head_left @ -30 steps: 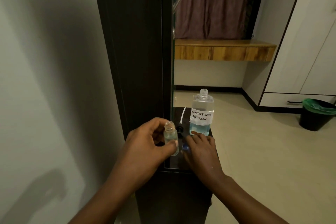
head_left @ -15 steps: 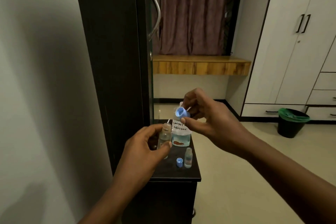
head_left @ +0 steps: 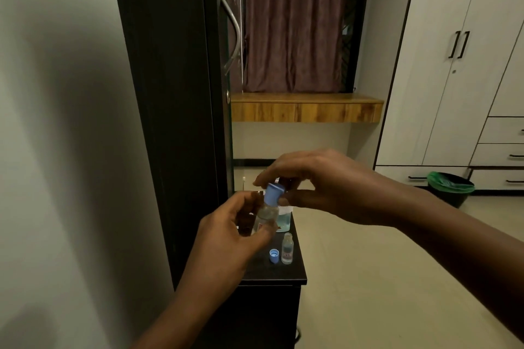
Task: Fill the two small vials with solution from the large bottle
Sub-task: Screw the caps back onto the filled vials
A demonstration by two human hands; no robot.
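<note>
My left hand grips a small clear vial above the dark cabinet top. A blue cap sits on the vial's neck, pinched by the fingertips of my right hand. The large bottle with pale blue solution stands behind, mostly hidden by my hands. A second small vial stands uncapped on the cabinet top, with another blue cap lying just to its left.
A tall dark wardrobe with a metal handle rises directly behind the cabinet on the left. A black bin with a green liner stands on the floor at the right, by white wardrobes. A wooden shelf is beyond.
My right hand picked up a blue cap from the cabinet top, lifted it and brought it down onto the neck of the vial in my left hand. The view tilted upward.
</note>
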